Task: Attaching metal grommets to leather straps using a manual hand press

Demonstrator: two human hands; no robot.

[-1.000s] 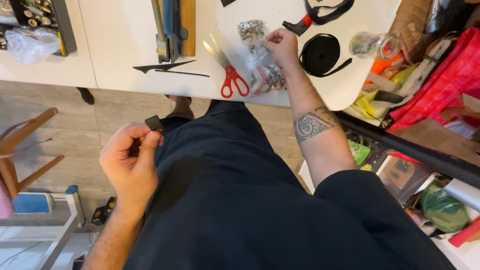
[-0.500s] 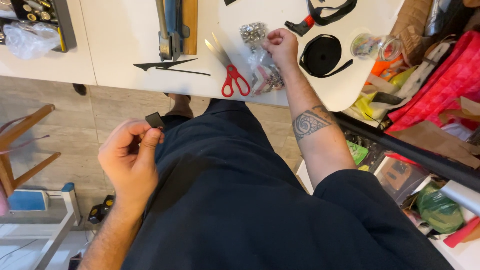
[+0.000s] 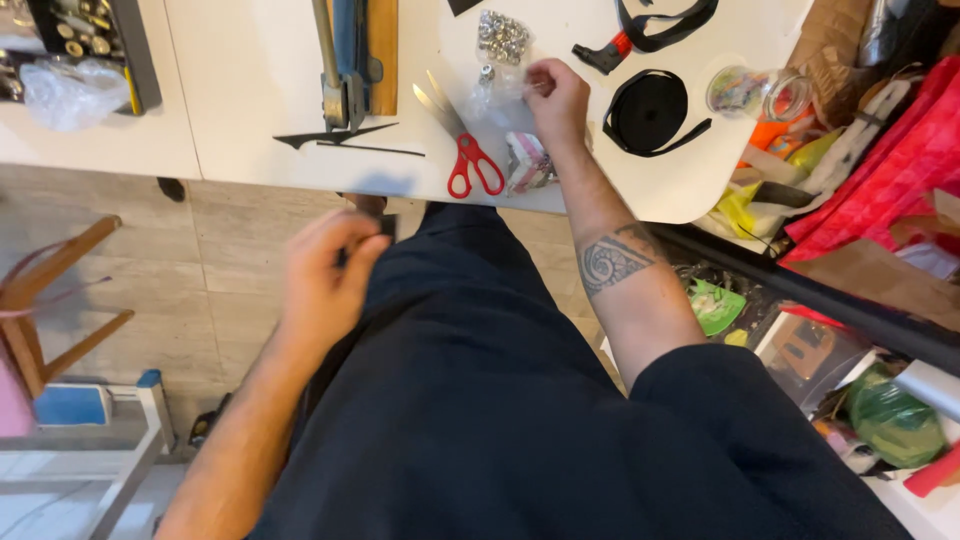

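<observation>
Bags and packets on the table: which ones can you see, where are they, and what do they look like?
Clear plastic bag: under the right hand, holds shiny silver metal bits.
Crumpled clear bag: far left table edge, whitish.
Small packet: beside the red scissors, pink and white.
Clear jar: right table edge, colourful contents.

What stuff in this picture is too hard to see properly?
- Head view: the left hand is blurred by motion; the small dark piece by its fingers has no clear shape.
- Head view: the right hand covers part of the clear plastic bag of small silver metal pieces; the pieces are too small to tell apart.
- Head view: the black strap with a red clip is cut off by the top edge.
</observation>
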